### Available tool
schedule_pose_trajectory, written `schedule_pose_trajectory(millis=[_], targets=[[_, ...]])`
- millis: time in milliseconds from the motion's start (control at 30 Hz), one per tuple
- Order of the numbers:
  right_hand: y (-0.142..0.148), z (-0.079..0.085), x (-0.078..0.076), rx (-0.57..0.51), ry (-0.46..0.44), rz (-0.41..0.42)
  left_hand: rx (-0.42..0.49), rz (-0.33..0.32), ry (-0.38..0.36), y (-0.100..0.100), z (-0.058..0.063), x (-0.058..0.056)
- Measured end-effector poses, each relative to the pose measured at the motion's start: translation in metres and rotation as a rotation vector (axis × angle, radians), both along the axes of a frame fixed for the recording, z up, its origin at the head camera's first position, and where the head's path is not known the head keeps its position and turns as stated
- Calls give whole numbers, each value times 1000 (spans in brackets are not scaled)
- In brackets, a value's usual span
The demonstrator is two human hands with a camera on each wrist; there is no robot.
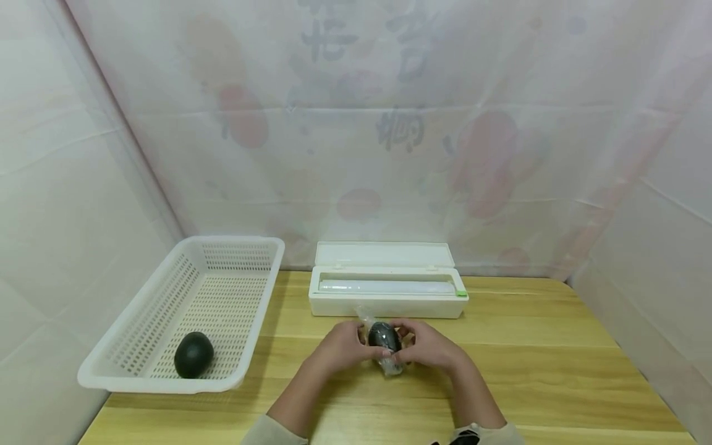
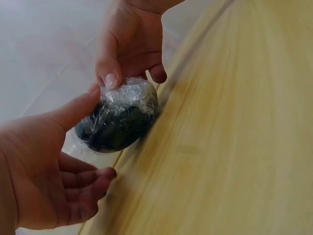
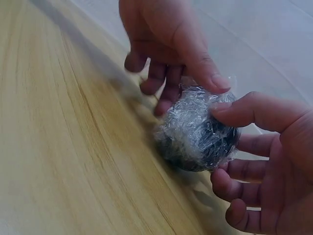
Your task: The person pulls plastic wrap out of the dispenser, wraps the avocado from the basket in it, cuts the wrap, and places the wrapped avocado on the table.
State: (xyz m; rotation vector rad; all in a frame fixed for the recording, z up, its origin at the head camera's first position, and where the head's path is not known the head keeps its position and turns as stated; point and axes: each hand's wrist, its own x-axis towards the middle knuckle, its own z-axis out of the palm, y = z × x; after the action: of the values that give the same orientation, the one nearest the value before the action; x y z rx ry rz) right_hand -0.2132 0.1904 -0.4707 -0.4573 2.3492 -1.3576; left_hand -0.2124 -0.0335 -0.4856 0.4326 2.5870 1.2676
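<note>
Only the head view takes in the whole desk (image 1: 545, 358): the wrapped dark oval thing (image 1: 384, 337) is between the person's two hands, just in front of an open white box (image 1: 389, 307) with a pale roll (image 1: 384, 287) inside. To the left, a white basket (image 1: 161, 386) contains a second dark oval thing (image 1: 193, 355); neither wrist view shows it.

The wrist views bring out crinkled clear film (image 3: 188, 117) bunched over the wrapped thing, with both thumbs on it. The left hand (image 1: 342, 346) and the right hand (image 1: 431, 346) hold it from either side, thumbs pressed on the film and fingers bent around the sides.

From the head, the fingers' far contact is hidden. The wrist pictures are blurred, so which fingertips touch underneath cannot be told. The sleeves (image 1: 272, 432) are cut off at the lower edge.
</note>
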Motion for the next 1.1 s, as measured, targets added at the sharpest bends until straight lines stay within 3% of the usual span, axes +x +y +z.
schedule_pose_trajectory(millis=[100, 233, 533, 833, 967, 1100], targets=[[1, -1, 0, -15, -3, 13, 99, -30, -30, 0, -3, -2], [2, -2, 0, -16, -10, 14, 181, -51, -3, 2, -5, -3], [3, -2, -2, 1, -20, 17, 311, -80, -19, 3, -9, -3], [6, 1, -1, 4, 14, 44, 339, -200, 59, 1, -9, -5], [4, 2, 0, -16, 87, 6, 318, -232, 87, 1, -9, -6], [-3, 1, 0, -56, 216, -29, 294, -250, 114, 1, -8, -6]])
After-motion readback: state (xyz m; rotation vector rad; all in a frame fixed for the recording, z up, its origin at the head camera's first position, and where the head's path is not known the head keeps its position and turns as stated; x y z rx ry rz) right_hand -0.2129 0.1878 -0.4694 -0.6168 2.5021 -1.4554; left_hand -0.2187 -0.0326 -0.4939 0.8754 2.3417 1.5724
